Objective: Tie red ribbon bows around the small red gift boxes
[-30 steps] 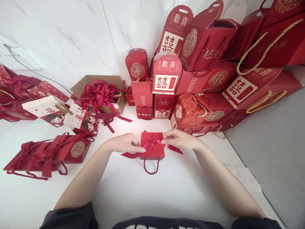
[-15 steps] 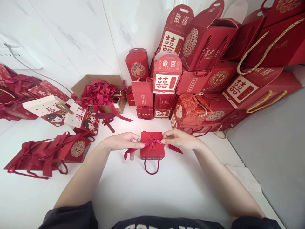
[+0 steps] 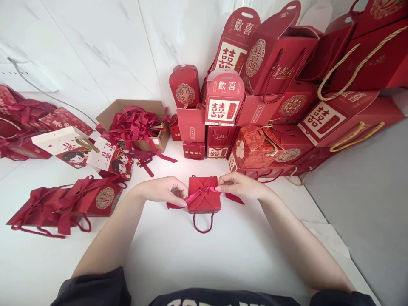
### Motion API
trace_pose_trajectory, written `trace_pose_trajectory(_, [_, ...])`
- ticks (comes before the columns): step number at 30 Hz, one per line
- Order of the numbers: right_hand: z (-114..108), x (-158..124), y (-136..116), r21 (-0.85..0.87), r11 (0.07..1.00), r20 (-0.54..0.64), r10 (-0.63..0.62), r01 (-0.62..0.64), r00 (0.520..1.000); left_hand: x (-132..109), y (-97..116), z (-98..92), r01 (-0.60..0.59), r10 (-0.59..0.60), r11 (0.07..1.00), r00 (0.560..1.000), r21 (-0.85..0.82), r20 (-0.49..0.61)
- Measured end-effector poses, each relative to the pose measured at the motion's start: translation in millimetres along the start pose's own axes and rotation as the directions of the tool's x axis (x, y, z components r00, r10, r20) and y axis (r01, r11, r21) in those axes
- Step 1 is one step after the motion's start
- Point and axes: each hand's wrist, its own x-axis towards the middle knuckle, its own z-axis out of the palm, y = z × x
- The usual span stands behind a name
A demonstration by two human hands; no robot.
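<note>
A small red gift box (image 3: pixel 204 205) sits on the white table with its petal-shaped top flaps folded in. Across its top runs a dark pink ribbon (image 3: pixel 196 195), knotted near the middle. My left hand (image 3: pixel 165 190) pinches the ribbon's left part at the box's left edge. On the other side, my right hand (image 3: pixel 237 185) pinches the ribbon close to the box's right edge, and a loose tail hangs past the fingers. A dark red rope handle (image 3: pixel 203 232) lies in front of the box.
Red gift boxes (image 3: pixel 223 104) with rope handles are stacked along the back and right. A cardboard box (image 3: pixel 164 138) full of ribbons stands behind my left hand. Ribboned boxes (image 3: pixel 86 197) and white-and-red boxes (image 3: pixel 110 155) lie to the left. A grey panel (image 3: pixel 360 178) borders the right.
My left hand has shifted slightly down and left along the ribbon, drawing its left part lower and wider across the box. My right hand stays almost still.
</note>
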Motion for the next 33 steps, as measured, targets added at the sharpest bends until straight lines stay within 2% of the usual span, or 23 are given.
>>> trace_pose_trajectory(5, [-6, -5, -2, -0.027, 0.999, -0.003, -0.033, 0.033, 0.999, -11, 1, -8.8, 0.056, -0.056, 0.997, 0.998, 0.051, 0.003])
trace_pose_trajectory(12, [-13, -5, -2, -0.084, 0.996, -0.024, -0.030, 0.028, 0.999, -14, -3, -19.2, 0.044, -0.033, 0.987, 0.997, 0.154, -0.072])
trace_pose_trajectory(14, [-12, -4, -1, -0.079, 0.996, -0.012, -0.035, 0.034, 0.999, -13, -6, -19.9, 0.036, -0.029, 0.994, 0.997, 0.103, -0.073])
trace_pose_trajectory(17, [-10, -4, -3, -0.018, 0.999, 0.049, -0.036, 0.037, 0.998, -8, -14, -19.0, 0.049, -0.049, 0.998, 0.999, -0.033, -0.013])
trace_pose_trajectory(21, [-3, -2, -3, 0.031, 0.999, 0.095, -0.019, 0.017, 0.995, 4, -20, -14.8, 0.022, -0.021, 1.000, 0.998, -0.020, 0.059])
trace_pose_trajectory(27, [-1, 2, 4, 0.012, 0.999, 0.076, -0.042, 0.041, 0.996, 10, -21, -11.6, -0.106, 0.106, 0.994, 0.993, 0.015, -0.042])
trace_pose_trajectory(30, [-4, -1, 3, 0.022, 0.997, 0.029, -0.074, 0.073, 0.997, 5, -17, -11.0, -0.121, 0.119, 0.983, 0.993, -0.139, -0.019])
trace_pose_trajectory(33, [-5, -5, 0, 0.057, 0.996, -0.036, -0.068, 0.070, 0.997, 1, -15, -9.3, -0.125, 0.112, 0.966, 0.991, -0.228, -0.068])
